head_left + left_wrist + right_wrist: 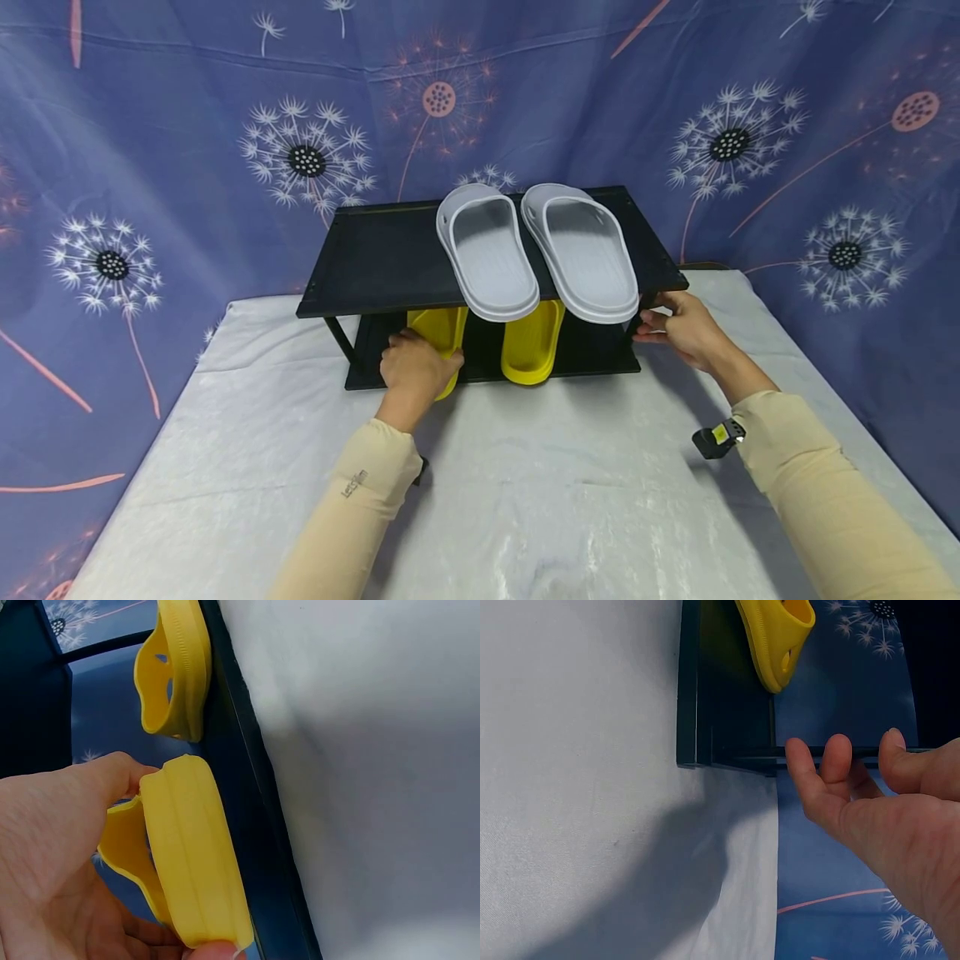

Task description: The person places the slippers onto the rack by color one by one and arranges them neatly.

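A black two-tier shoe rack [382, 262] stands on the white-covered table. My left hand [417, 367] grips a yellow slipper [444, 329] at the left of the lower shelf, its heel end sticking out past the front edge. In the left wrist view, thumb and fingers lie on opposite sides of that slipper's heel [196, 855]. The other yellow slipper [529, 350] rests beside it on the lower shelf. My right hand [686, 332] holds the rack's right post [754, 752] with its fingertips and thumb. The toe parts below are hidden by the upper shelf.
Two grey slippers [491, 258] sit side by side on the right of the upper shelf, their heels overhanging its front. A blue dandelion-print cloth [187, 167] hangs behind and beside the table. The white cover [525, 483] stretches in front of the rack.
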Available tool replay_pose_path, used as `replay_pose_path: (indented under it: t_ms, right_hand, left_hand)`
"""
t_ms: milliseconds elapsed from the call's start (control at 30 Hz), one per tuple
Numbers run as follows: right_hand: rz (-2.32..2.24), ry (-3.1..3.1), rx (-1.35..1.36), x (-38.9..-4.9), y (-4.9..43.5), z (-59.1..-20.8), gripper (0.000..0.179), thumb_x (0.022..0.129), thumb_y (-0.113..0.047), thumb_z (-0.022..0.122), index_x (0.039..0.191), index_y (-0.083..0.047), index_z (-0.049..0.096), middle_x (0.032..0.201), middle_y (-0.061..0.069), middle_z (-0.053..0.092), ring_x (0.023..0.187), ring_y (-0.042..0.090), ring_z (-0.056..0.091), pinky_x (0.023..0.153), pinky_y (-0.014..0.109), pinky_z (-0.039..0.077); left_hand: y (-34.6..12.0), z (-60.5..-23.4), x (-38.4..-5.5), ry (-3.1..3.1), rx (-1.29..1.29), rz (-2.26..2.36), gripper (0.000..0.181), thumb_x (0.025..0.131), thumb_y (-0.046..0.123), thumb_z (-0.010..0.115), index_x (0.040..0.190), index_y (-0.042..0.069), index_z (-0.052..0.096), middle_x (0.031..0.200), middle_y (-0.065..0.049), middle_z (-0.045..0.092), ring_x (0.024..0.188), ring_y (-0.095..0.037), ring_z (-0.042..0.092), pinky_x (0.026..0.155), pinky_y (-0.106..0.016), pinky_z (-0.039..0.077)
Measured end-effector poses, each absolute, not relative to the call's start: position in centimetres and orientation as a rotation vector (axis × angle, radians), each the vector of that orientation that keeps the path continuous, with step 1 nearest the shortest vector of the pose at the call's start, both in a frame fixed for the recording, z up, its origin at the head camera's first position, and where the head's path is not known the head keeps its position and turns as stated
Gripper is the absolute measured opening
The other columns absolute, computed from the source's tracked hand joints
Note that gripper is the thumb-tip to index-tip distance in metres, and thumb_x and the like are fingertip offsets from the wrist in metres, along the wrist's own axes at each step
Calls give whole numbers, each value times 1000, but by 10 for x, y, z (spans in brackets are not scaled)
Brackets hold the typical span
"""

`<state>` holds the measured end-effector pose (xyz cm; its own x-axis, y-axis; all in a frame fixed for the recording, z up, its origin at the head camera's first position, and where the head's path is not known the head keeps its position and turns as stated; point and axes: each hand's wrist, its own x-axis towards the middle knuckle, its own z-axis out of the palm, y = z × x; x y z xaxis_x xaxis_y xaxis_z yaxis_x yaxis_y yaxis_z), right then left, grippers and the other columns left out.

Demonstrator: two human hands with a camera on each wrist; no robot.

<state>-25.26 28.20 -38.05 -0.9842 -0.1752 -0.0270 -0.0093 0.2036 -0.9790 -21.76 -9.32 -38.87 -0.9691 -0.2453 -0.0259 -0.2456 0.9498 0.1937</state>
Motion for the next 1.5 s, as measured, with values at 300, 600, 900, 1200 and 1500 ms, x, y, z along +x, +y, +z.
replay_pose_path:
  t_ms: [300, 600, 900, 1200, 1500]
  right_hand:
    - [-1894, 2332, -181, -252, 282, -380, 30, 96, 12, 41, 110, -13, 48, 110, 15, 40, 78, 20, 59, 79, 38, 60]
    - [-1900, 2325, -183, -253, 282, -380, 30, 96, 11, 42, 111, -13, 48, 109, 13, 41, 78, 20, 59, 79, 37, 60]
    - [-1923, 2312, -203, -253, 283, -381, 31, 96, 12, 43, 109, -15, 50, 107, 11, 43, 77, 20, 60, 77, 36, 61]
    - [-1921, 2312, -178, -253, 282, -381, 34, 95, 12, 42, 110, -18, 49, 111, 18, 40, 77, 20, 59, 79, 39, 60]
    - [-1922, 2312, -164, -252, 281, -379, 37, 95, 14, 41, 110, -19, 50, 113, 21, 38, 77, 21, 59, 79, 41, 60]
  left_hand:
    - [-91, -390, -226, 3072, -391, 255, 103, 79, 68, 55, 138, -13, 34, 116, -29, 48, 100, -44, 56, 80, -48, 56]
    - [-88, -391, -233, 3043, -412, 280, 104, 80, 68, 56, 141, -12, 31, 124, -29, 46, 107, -45, 53, 86, -49, 55]
    - [-88, -388, -239, 2956, -388, 221, 107, 84, 70, 49, 145, -13, 22, 144, -32, 33, 122, -47, 44, 96, -49, 50]
    - [-90, -392, -241, 2980, -343, 191, 103, 87, 67, 46, 142, -17, 25, 139, -36, 36, 117, -49, 47, 94, -50, 52]
    - [-90, -397, -243, 2962, -372, 188, 104, 84, 68, 48, 141, -16, 28, 132, -33, 42, 112, -45, 51, 89, -47, 55]
